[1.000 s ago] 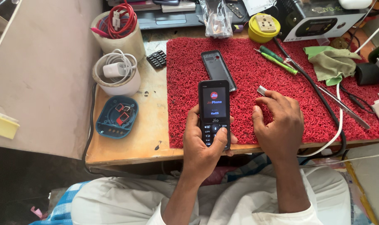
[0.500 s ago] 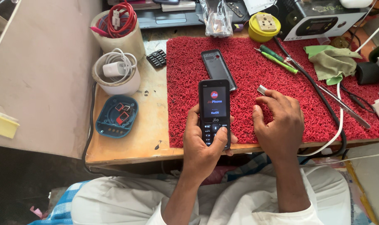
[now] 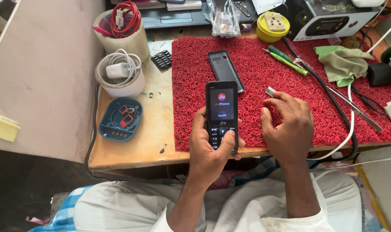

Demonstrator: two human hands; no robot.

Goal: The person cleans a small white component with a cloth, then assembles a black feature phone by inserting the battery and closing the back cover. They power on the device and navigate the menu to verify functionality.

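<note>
At 9 o'clock on the tabletop [image 3: 131, 150] sits a blue round case [image 3: 120, 119]. The left hand [image 3: 210, 148] grips 1 black keypad phone [image 3: 221, 115], lit and booting, thumb on keys. At 3 o'clock, the right hand [image 3: 288, 124] rests on the red mat [image 3: 255, 81], its fingers loosely curled and holding nothing. Reassembly looks done; testing remains.

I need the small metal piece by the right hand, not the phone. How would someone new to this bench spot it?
Start at the red bristly mat covering the wooden bench. On it, the right hand rests palm down beside the lit keypad phone held in the left hand. The small metal piece lies at that right hand's fingertips: silvery, boxy, far smaller than the black phone back cover up the mat.
</note>
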